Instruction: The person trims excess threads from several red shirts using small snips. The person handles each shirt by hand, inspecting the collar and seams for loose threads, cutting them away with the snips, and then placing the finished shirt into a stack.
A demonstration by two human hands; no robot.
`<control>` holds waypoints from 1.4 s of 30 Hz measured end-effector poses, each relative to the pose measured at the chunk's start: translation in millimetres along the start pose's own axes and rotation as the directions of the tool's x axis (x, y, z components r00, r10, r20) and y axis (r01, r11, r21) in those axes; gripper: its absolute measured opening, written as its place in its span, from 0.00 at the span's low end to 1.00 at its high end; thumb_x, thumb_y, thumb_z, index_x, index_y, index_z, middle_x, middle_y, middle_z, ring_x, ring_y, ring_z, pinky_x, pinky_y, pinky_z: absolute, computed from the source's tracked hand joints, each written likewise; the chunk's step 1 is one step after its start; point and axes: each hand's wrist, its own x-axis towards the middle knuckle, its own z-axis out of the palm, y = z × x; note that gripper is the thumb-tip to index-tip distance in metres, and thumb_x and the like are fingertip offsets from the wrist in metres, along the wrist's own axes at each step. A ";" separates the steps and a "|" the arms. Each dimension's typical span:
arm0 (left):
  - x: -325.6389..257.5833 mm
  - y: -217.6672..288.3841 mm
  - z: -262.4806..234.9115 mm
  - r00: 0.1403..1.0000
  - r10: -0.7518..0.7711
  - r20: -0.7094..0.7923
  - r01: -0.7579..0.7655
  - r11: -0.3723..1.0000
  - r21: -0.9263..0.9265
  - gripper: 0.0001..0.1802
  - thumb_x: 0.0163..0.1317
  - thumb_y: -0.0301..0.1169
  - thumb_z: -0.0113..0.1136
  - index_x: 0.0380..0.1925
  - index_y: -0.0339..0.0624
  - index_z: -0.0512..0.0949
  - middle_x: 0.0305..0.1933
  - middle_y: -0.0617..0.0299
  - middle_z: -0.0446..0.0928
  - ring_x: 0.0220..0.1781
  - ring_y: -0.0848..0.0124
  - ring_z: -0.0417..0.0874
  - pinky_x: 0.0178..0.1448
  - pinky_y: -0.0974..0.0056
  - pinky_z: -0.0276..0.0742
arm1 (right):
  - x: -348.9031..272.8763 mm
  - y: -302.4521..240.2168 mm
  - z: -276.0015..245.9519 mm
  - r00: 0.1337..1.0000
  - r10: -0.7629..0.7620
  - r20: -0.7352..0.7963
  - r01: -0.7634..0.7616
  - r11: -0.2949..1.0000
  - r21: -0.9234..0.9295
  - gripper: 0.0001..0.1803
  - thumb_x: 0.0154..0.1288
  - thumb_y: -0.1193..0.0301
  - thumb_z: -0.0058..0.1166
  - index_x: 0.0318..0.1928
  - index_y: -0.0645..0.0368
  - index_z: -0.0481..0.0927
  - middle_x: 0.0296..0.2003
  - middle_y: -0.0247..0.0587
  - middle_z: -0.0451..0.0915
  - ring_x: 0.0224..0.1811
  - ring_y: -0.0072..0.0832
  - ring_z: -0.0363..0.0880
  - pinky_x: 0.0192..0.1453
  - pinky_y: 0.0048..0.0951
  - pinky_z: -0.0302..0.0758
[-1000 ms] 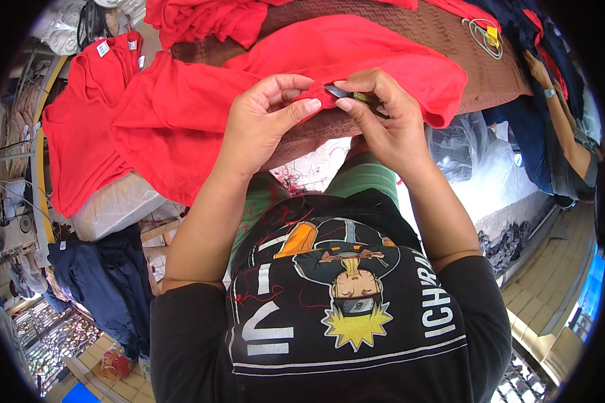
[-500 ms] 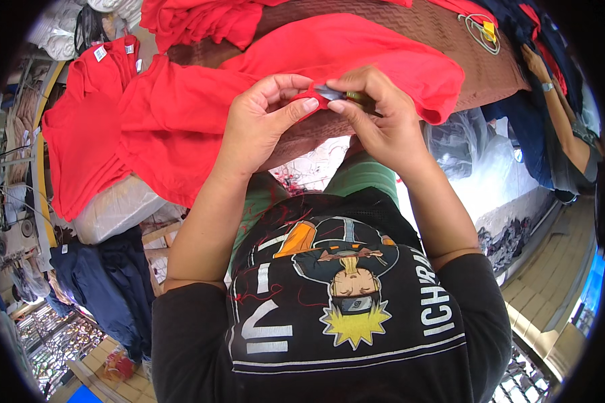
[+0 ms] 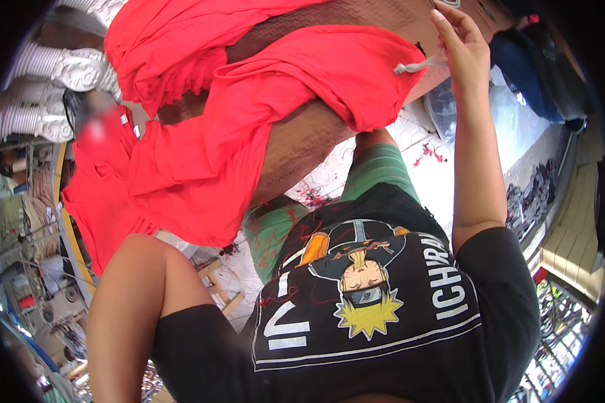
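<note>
My right hand (image 3: 465, 47) is raised at the upper right, above the far edge of the table. Its thumb and forefinger tips come close together beside a pale looped cord (image 3: 453, 3); what they hold is unclear. A whitish strip with a knob-like end (image 3: 413, 67) stretches from near that hand to the red garment (image 3: 316, 60). This garment is a loose, crumpled cloth, draped from the table down to the left. My left forearm (image 3: 117, 336) points down out of the picture at the lower left, so that hand is hidden.
The table has a brown textured cover (image 3: 299, 138). Another red cloth heap (image 3: 175, 33) lies at the back. White bundled material (image 3: 54, 70) is stacked far left beside a cluttered rack. Red thread scraps (image 3: 430, 156) litter the pale floor. Clear plastic (image 3: 444, 111) lies to the right.
My hands have moved apart. The right moved up and right, away from the red cloth edge where it held thread snips; the left let go and swung down out of view.
</note>
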 end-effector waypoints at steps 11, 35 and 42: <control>-38.3 -176.1 156.2 0.505 -0.855 -0.115 0.801 0.415 0.433 0.20 0.55 0.47 0.66 0.30 0.39 0.79 0.25 0.57 0.78 0.28 0.59 0.82 0.31 0.57 0.74 | 12.8 55.1 -30.1 0.983 0.181 -0.040 -0.172 0.972 0.160 0.20 0.61 0.70 0.62 0.53 0.63 0.77 0.32 0.26 0.76 0.30 0.12 0.68 0.34 0.16 0.62; -195.9 -227.0 64.6 -0.298 -0.718 -0.629 -0.021 0.664 -0.748 0.19 0.70 0.41 0.49 0.54 0.41 0.73 0.55 0.57 0.78 0.57 0.62 0.79 0.62 0.54 0.75 | 51.8 93.8 28.2 0.940 -0.151 0.306 0.271 0.876 -0.399 0.26 0.58 0.56 0.62 0.52 0.60 0.80 0.49 0.48 0.81 0.56 0.43 0.76 0.61 0.33 0.69; -198.0 -221.8 68.3 -0.188 -0.756 -0.627 -0.072 0.648 -0.759 0.33 0.68 0.56 0.45 0.59 0.40 0.69 0.62 0.58 0.73 0.63 0.62 0.73 0.63 0.55 0.72 | -51.3 -13.7 33.3 0.841 0.243 0.483 0.040 0.862 -0.505 0.27 0.54 0.53 0.65 0.44 0.64 0.81 0.41 0.49 0.82 0.43 0.40 0.81 0.47 0.34 0.74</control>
